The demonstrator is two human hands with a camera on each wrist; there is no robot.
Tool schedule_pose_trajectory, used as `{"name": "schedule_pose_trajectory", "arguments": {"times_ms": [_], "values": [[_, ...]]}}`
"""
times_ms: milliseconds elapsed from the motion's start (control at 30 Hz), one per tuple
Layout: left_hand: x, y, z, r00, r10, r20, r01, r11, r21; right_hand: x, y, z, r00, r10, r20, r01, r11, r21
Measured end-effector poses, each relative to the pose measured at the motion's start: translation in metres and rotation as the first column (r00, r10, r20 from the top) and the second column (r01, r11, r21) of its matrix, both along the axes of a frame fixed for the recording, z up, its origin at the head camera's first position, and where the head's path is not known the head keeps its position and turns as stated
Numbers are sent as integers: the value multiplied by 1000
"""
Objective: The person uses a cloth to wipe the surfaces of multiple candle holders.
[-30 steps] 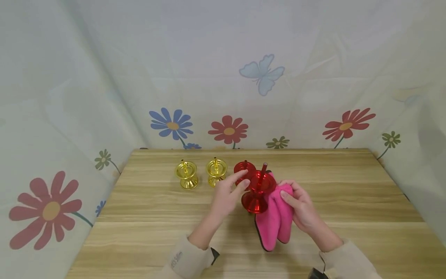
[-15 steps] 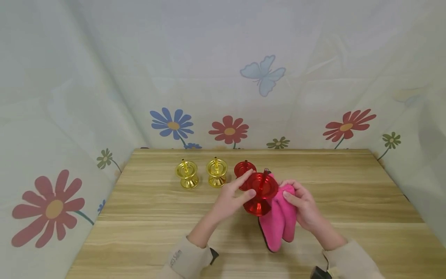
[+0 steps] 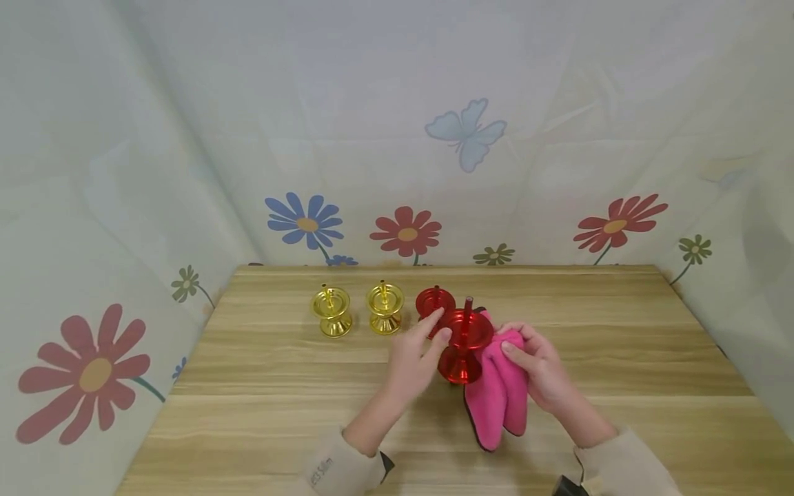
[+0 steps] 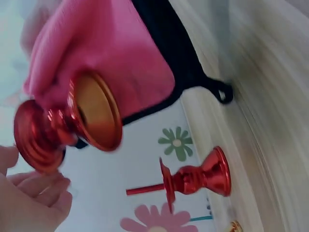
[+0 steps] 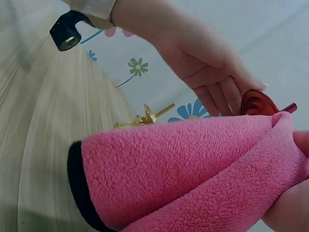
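A shiny red candle holder with a spike is raised above the table, against a folded pink cloth with dark edging. My right hand pinches the cloth's upper part between thumb and fingers, beside the candle holder's dish. My left hand is at the dish's left rim, fingers and thumb spread and not closed round it. In the left wrist view, the left fingers lie close against the rim of the red candle holder. Cloth hides where the right fingers meet the holder.
A second red candle holder stands upright behind the left hand. Left of it stand two gold candle holders, one nearer and one farther left. A flower-printed curtain borders the wooden table.
The raised red candle holder and pink cloth have shifted slightly right. The left hand moved in to the dish's rim, then drew its fingers back a little. The right hand keeps its pinch.
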State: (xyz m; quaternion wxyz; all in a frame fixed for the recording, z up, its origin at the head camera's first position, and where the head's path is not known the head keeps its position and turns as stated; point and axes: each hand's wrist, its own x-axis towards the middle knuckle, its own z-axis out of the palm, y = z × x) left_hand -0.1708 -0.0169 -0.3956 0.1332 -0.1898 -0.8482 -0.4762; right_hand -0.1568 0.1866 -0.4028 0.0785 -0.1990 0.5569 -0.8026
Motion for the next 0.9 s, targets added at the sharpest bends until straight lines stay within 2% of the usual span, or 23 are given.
{"name": "schedule_pose_trajectory", "arguments": {"times_ms": [67, 133, 233, 367, 467, 533, 567, 667, 733, 767, 800, 900], "values": [[3, 5, 1, 1000, 15, -4, -15, 999, -42, 1, -1, 0, 999, -44, -22, 46, 997, 61], [4, 7, 0, 1000, 9, 25, -8, 999, -53, 2, -1, 0, 997, -67, -45, 72, 992, 99], [3, 6, -1, 998, -18, 54, 21, 998, -56, 2, 0, 0, 995, -67, -71, 73, 993, 90], [0, 0, 0, 992, -105, 70, 109, 993, -54, 1, 5, 0, 995, -12, -98, 14, 1000, 17], [-3, -5, 3, 975, -207, 79, 210, 977, -35, 1, 9, 1, 993, 51, -110, -54, 998, -30], [-6, -10, 4, 952, -291, 98, 294, 956, -11, 0, 11, 2, 989, 90, -117, -96, 994, -48], [-7, -12, 4, 933, -342, 115, 343, 939, 10, 0, 12, 3, 986, 110, -123, -118, 991, -58], [-13, -20, 5, 858, -479, 186, 472, 878, 84, -1, 15, 4, 975, 173, -138, -184, 980, -70], [-16, -23, 6, 823, -521, 228, 506, 854, 123, -1, 16, 4, 969, 201, -143, -212, 975, -64], [-17, -24, 6, 821, -519, 237, 502, 854, 135, -1, 16, 4, 969, 205, -141, -215, 975, -62], [-18, -24, 6, 835, -495, 240, 477, 869, 134, -1, 16, 4, 969, 206, -134, -215, 975, -59], [-15, -20, 6, 915, -349, 202, 330, 936, 119, 1, 15, 5, 983, 154, -102, -158, 987, -32]]}}
